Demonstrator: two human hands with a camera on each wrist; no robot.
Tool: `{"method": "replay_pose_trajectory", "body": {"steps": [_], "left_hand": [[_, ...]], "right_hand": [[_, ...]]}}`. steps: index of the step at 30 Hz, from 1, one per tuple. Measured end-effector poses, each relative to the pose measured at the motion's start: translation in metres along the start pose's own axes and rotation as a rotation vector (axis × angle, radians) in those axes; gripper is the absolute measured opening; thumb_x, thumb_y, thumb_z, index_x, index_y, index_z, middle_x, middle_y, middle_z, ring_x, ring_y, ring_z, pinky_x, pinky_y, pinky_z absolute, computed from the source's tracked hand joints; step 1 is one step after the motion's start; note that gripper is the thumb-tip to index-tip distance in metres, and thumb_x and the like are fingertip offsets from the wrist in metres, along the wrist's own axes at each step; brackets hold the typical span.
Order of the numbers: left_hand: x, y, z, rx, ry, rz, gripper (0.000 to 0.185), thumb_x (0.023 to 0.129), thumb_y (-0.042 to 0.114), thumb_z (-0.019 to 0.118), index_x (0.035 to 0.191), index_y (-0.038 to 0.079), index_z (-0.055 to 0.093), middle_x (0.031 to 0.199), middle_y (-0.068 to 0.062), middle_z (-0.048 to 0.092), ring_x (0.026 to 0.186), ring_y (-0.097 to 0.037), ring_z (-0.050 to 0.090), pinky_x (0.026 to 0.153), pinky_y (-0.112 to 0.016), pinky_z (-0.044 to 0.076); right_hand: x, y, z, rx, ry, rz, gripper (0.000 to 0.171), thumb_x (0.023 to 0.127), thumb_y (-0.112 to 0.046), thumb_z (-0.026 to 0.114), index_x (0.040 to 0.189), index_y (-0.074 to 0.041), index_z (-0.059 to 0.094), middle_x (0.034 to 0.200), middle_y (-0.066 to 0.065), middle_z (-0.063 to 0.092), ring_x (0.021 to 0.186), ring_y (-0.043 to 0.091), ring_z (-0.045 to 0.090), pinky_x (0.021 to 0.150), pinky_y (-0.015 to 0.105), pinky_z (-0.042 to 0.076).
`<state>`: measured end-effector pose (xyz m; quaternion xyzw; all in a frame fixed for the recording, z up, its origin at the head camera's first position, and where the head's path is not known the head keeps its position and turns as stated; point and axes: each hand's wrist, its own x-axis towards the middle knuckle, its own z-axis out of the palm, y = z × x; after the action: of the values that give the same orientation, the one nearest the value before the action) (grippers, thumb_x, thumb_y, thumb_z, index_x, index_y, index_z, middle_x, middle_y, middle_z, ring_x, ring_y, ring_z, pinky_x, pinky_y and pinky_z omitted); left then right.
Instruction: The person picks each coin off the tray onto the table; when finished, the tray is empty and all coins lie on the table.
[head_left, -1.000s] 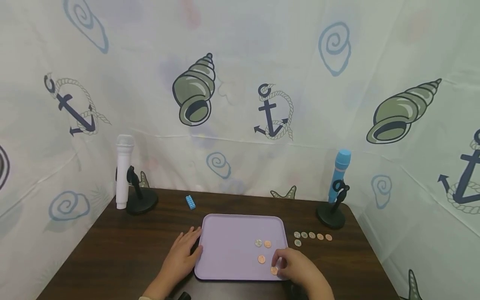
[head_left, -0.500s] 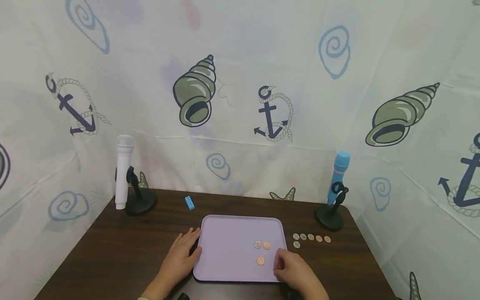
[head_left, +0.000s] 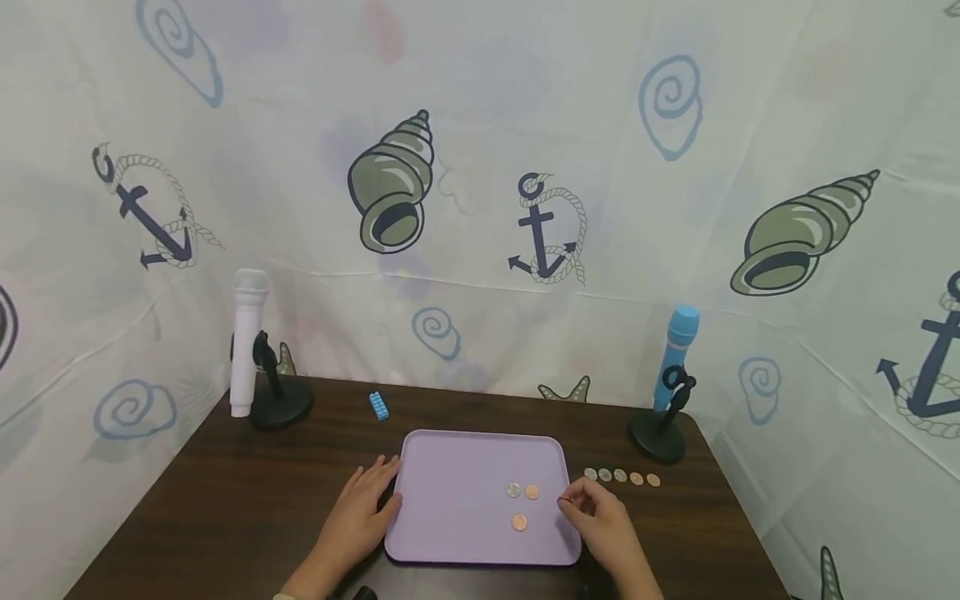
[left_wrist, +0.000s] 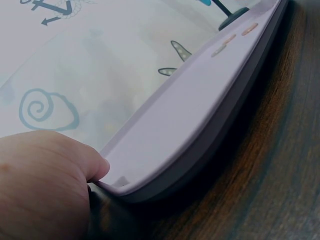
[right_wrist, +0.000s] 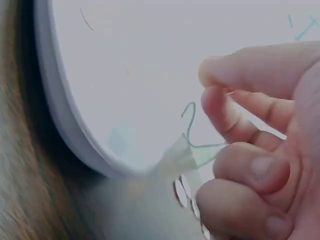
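A lilac tray (head_left: 450,508) lies on the table. My left hand (head_left: 357,518) rests at its left edge, fingers spread and fairly straight; the thumb touches the rim in the left wrist view. Over the tray's right edge, my right hand (head_left: 604,523) pinches a copper penny (right_wrist: 229,90) between thumb and index finger, with only its thin edge showing. On the tray are a silver coin (head_left: 513,490), one penny (head_left: 532,492) and another penny (head_left: 519,522). Beyond my right hand runs a row of silver coins (head_left: 605,474) and pennies (head_left: 653,481) on the table.
A white microphone (head_left: 246,346) on a black stand is at the back left. At the back right, a blue microphone (head_left: 675,354) stands in another black stand (head_left: 657,436). A blue toy brick (head_left: 378,406) lies behind the tray. A printed curtain (head_left: 480,333) hangs behind the table.
My right hand has picked up the penny from the tray's lower right corner and moved up and right to the tray's edge. My left hand stays in place.
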<state>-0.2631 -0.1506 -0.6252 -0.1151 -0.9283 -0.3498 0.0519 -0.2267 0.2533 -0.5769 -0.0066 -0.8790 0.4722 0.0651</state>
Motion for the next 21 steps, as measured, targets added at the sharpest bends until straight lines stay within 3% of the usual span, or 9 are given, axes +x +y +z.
{"method": "replay_pose_trajectory", "body": {"steps": [4,8,11,15,18,21], "left_hand": [[0.000,-0.001,0.000,0.006,-0.006,0.004,0.056,0.106,0.022,0.068,0.158,0.007,0.056,0.166,-0.013,0.055,0.162,-0.040,0.041,0.136,-0.066,0.018],[0.000,-0.001,-0.001,0.004,-0.022,-0.008,0.056,0.106,0.022,0.068,0.159,0.007,0.056,0.166,-0.013,0.055,0.163,-0.039,0.040,0.137,-0.065,0.017],[0.000,-0.002,-0.001,0.005,-0.028,-0.009,0.057,0.106,0.023,0.068,0.159,0.007,0.056,0.167,-0.012,0.054,0.163,-0.039,0.039,0.137,-0.065,0.017],[0.002,-0.003,-0.001,0.012,-0.006,0.002,0.056,0.106,0.024,0.068,0.158,0.007,0.057,0.166,-0.013,0.055,0.162,-0.040,0.041,0.136,-0.066,0.018],[0.002,-0.002,-0.001,0.007,0.006,0.007,0.056,0.105,0.023,0.069,0.157,0.006,0.058,0.164,-0.014,0.057,0.161,-0.041,0.042,0.135,-0.067,0.019],[0.002,0.000,-0.001,-0.003,-0.006,-0.001,0.056,0.105,0.023,0.069,0.157,0.006,0.058,0.164,-0.015,0.056,0.161,-0.042,0.042,0.135,-0.068,0.019]], "right_hand": [[0.001,0.013,-0.011,0.189,0.118,-0.017,0.008,0.097,-0.007,0.080,0.099,-0.005,0.073,0.092,0.005,0.073,0.079,0.004,0.064,0.069,0.018,0.054],[0.000,0.030,-0.025,0.339,0.239,0.030,0.016,0.100,-0.008,0.078,0.108,0.004,0.071,0.098,0.001,0.074,0.071,0.003,0.060,0.059,0.018,0.051],[-0.001,0.042,-0.034,0.383,0.358,0.102,0.021,0.099,-0.012,0.082,0.109,0.003,0.071,0.089,-0.005,0.070,0.056,0.004,0.046,0.045,0.021,0.040],[0.002,0.055,-0.037,0.468,0.466,0.138,0.029,0.095,-0.015,0.086,0.110,0.005,0.072,0.088,-0.007,0.072,0.052,0.004,0.045,0.041,0.020,0.038],[0.007,0.062,-0.036,0.483,0.477,0.130,0.032,0.095,-0.017,0.087,0.110,0.007,0.072,0.090,-0.009,0.069,0.052,0.003,0.047,0.042,0.020,0.039],[0.010,0.066,-0.034,0.401,0.458,0.146,0.030,0.094,-0.021,0.088,0.106,0.003,0.075,0.090,-0.010,0.069,0.057,0.002,0.050,0.046,0.019,0.043]]}}
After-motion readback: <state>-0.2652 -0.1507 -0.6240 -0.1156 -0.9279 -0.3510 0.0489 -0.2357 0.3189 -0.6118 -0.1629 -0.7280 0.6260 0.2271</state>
